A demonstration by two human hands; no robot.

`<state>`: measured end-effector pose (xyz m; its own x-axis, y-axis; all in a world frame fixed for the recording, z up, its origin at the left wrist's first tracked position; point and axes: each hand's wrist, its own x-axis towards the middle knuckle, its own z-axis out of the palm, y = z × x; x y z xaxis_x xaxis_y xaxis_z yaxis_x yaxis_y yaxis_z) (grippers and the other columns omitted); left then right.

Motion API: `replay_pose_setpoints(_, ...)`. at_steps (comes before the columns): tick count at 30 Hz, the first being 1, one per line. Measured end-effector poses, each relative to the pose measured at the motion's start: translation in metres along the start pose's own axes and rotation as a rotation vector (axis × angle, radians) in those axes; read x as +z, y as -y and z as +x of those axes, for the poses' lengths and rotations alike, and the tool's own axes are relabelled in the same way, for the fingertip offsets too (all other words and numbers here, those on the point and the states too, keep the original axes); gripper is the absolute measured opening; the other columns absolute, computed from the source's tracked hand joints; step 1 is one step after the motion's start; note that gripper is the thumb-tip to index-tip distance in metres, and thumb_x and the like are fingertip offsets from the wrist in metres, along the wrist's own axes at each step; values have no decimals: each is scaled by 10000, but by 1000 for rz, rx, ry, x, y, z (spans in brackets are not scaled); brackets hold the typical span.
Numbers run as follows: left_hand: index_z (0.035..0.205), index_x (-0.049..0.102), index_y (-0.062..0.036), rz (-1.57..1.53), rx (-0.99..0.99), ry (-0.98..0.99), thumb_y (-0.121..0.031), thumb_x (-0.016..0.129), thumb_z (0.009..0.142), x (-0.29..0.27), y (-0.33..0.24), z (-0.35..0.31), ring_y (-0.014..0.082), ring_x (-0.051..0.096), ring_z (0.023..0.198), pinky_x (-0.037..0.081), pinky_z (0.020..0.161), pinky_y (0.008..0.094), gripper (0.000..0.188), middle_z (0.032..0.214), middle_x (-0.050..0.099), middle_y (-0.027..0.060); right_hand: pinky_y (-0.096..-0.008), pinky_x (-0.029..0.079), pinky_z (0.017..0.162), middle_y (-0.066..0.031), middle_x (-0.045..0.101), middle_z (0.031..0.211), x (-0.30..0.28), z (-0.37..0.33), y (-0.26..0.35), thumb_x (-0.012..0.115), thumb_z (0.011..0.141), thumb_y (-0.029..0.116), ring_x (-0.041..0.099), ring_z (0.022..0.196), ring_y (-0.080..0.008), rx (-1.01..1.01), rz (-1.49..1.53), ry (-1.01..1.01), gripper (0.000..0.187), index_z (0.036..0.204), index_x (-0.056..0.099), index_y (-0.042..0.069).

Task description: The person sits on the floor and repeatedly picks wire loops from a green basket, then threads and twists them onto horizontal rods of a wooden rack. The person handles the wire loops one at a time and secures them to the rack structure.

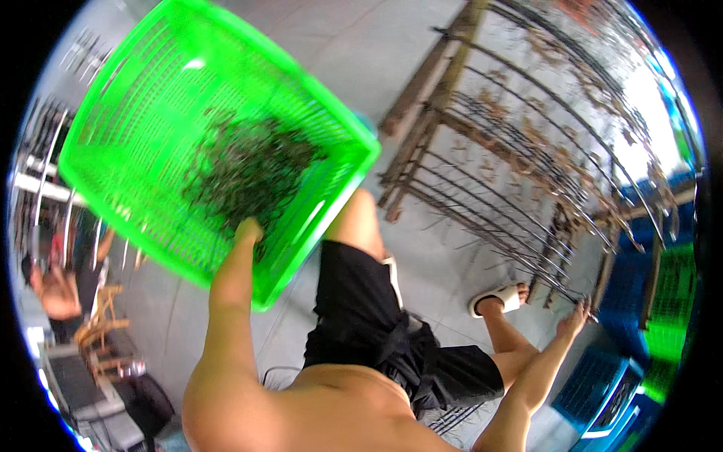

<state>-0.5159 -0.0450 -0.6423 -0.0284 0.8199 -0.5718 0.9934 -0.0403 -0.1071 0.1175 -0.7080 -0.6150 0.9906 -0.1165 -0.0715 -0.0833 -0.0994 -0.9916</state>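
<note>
A large bright green plastic basket point(324, 105) with slotted walls stands at the left, tilted in view. Inside lies a loose pile of dark, thin, stringy pieces point(252, 162); their kind cannot be told. My left hand point(248, 228) reaches into the basket at the near edge of this pile, its fingers blurred and mostly hidden. My right arm stretches out to the right. There my right hand point(576, 318) is closed at the end of a thin dark rod point(520, 252), one of several lying side by side across a wooden rack.
The wooden rack point(452, 71) fills the upper right; its farther rods carry brown, dried-looking pieces point(535, 128). Blue crates point(591, 388) and green crates point(674, 301) stand at the right. At far left are another person point(60, 294) and a wooden stool point(105, 328). Grey floor point(343, 45) lies between.
</note>
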Motion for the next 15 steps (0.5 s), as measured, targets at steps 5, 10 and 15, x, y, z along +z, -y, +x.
replay_pose_setpoints(5,862,597,-57,-887,211,49,-165,591,799,-48,32,15,171,569,604,440,496,326,125,742,598,55,-337,403,898,-131,524,1223,23,-91,22,572,802,150,516,1025,-240,-110,-335,-432,494,1279,472,72)
replay_pose_setpoints(10,969,543,-111,-1373,312,-71,-191,575,877,-110,-55,-80,68,506,574,412,448,218,126,753,548,-45,-319,403,808,-95,514,935,178,-304,59,522,829,70,489,892,-203,-356,-255,-53,271,1087,542,-11)
replay_pose_setpoints(15,995,504,-58,-1797,610,-174,-186,559,906,-100,-103,-111,114,554,588,469,528,251,165,783,541,19,-295,451,781,-98,588,883,322,-425,117,539,883,99,560,813,-177,-355,-90,996,225,1087,531,4)
